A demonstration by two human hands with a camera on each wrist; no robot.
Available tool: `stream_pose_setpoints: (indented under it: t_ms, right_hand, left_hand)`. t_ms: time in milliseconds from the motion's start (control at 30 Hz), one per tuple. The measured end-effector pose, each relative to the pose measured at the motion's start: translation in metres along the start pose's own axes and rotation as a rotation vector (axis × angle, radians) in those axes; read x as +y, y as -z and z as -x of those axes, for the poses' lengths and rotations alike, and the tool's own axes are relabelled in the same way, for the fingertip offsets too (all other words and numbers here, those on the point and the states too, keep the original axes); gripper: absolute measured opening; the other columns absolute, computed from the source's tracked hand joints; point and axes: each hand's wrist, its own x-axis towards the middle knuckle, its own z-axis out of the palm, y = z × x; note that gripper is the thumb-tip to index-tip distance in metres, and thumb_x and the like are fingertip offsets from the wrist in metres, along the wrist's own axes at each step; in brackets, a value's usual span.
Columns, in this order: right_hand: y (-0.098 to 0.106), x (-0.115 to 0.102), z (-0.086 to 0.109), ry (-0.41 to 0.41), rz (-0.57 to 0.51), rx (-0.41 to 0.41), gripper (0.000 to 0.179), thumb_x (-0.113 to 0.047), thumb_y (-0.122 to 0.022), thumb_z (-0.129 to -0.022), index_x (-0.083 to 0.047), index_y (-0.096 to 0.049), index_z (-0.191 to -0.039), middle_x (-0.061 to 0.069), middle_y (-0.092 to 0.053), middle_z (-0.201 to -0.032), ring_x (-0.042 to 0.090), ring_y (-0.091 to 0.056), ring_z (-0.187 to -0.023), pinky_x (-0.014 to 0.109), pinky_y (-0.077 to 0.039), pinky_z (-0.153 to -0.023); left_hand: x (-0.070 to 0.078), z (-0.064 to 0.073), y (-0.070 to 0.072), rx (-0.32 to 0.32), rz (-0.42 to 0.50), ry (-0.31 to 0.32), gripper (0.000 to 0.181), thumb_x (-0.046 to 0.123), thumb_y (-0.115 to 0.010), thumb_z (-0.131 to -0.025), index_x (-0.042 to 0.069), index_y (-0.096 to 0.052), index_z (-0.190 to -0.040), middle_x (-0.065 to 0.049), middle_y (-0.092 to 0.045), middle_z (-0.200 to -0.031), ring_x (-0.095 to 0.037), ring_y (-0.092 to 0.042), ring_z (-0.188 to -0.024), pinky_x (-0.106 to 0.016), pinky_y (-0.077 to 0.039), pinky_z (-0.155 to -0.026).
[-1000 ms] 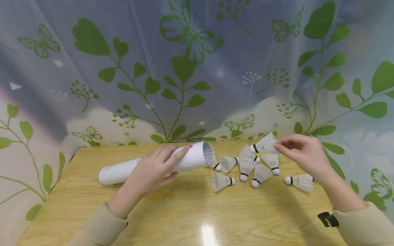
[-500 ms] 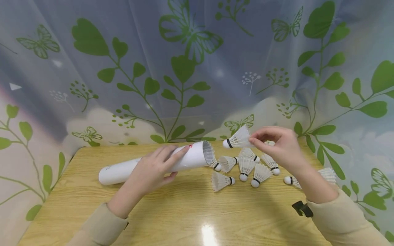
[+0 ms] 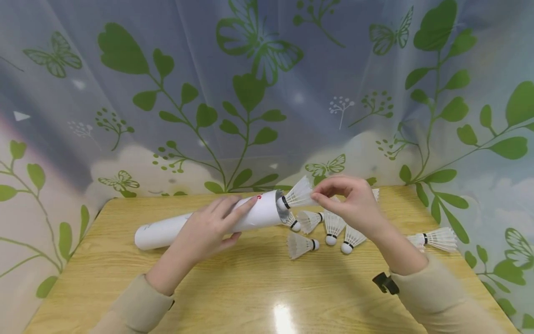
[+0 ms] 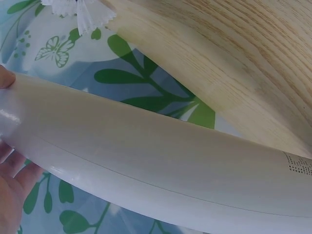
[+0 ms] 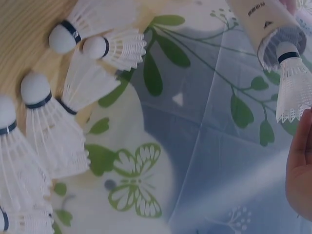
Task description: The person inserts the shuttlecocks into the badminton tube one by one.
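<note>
In the head view, the left hand (image 3: 210,227) grips the one tube (image 3: 254,218), fingers over the top and thumb on the near side, between 7 and 8 o'clock of centre. The right hand (image 3: 350,204) pinches one shuttlecock (image 3: 299,192) by its feather edge at 4 o'clock, cork at the tube's mouth, skirt outside. The step in hand looks to be feeding it in cork first; the next move calls for a straight push toward 8 o'clock, the tube held firm. From the mouth, five loose shuttlecocks (image 3: 333,225) lie on the table (image 3: 250,287) at 4 to 5 o'clock; another shuttlecock (image 3: 442,239) lies past the right forearm (image 3: 400,248) toward 3, and a feather tip (image 3: 376,194) shows behind the right hand. That makes at least eight; others may be hidden.

In the left wrist view, the tube runs from 9 to 4 o'clock, left fingers along both its edges. One shuttlecock's feathers show at 11; which, I cannot tell.

In the right wrist view, the pinched shuttlecock sits between 2 and 3 o'clock, cork within the mouth. Six loose shuttlecocks range from 8 round to 11.
</note>
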Motion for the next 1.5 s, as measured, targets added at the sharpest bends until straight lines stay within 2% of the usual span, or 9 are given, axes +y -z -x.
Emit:
stream_pose_setpoints:
  t_ms: [167,267,567,833,1200,1500]
  right_hand:
    - [-0.013,0.001,-0.001,0.019,0.01,-0.008,0.012,0.011,-0.077,-0.088,0.0,-0.08,-0.094,0.01,-0.078,-0.091,0.0,-0.068,-0.081,0.017,-0.061,-0.076]
    - [-0.019,0.002,-0.002,0.014,0.005,-0.025,0.011,0.009,-0.077,-0.089,0.0,-0.08,-0.095,0.015,-0.078,-0.092,0.0,-0.068,-0.082,0.017,-0.062,-0.077]
    - [-0.035,0.005,0.002,-0.011,0.004,-0.069,0.008,0.003,-0.078,-0.091,-0.003,-0.081,-0.096,0.011,-0.079,-0.094,0.002,-0.069,-0.083,0.022,-0.063,-0.077]
    - [-0.047,0.008,0.002,-0.074,-0.015,-0.101,0.008,0.0,-0.079,-0.091,-0.003,-0.081,-0.098,0.011,-0.08,-0.098,0.004,-0.07,-0.084,0.023,-0.064,-0.08]
    - [-0.056,0.006,0.001,-0.094,-0.023,-0.12,0.008,0.0,-0.077,-0.094,-0.002,-0.081,-0.1,0.012,-0.08,-0.1,0.008,-0.072,-0.086,0.027,-0.065,-0.08]
    - [-0.057,0.006,0.002,-0.153,-0.035,-0.156,0.01,0.001,-0.076,-0.094,0.0,-0.08,-0.102,0.014,-0.08,-0.099,0.007,-0.071,-0.086,0.026,-0.065,-0.083]
  left_hand:
    - [0.001,-0.001,0.0,0.011,-0.005,-0.011,0.094,0.024,-0.095,-0.075,0.017,-0.05,-0.157,-0.014,-0.067,-0.129,-0.032,-0.072,-0.111,-0.043,-0.068,-0.084]
    - [0.001,-0.002,0.0,0.014,-0.008,-0.011,0.094,0.024,-0.095,-0.074,0.017,-0.05,-0.157,-0.013,-0.068,-0.129,-0.032,-0.073,-0.111,-0.043,-0.068,-0.084]
    - [0.003,-0.004,0.001,0.015,-0.012,-0.013,0.094,0.025,-0.095,-0.075,0.016,-0.05,-0.157,-0.013,-0.068,-0.129,-0.032,-0.072,-0.11,-0.042,-0.068,-0.084]
    - [0.004,-0.005,0.0,0.021,-0.012,-0.021,0.094,0.026,-0.095,-0.075,0.016,-0.05,-0.157,-0.014,-0.068,-0.129,-0.032,-0.073,-0.11,-0.041,-0.068,-0.083]
    - [0.004,-0.004,-0.001,0.02,0.001,-0.02,0.096,0.023,-0.095,-0.075,0.016,-0.048,-0.159,-0.014,-0.067,-0.131,-0.032,-0.073,-0.11,-0.041,-0.068,-0.083]
    - [0.004,-0.003,-0.001,0.021,0.002,-0.029,0.095,0.023,-0.095,-0.074,0.016,-0.05,-0.157,-0.014,-0.068,-0.127,-0.032,-0.073,-0.108,-0.041,-0.068,-0.082]
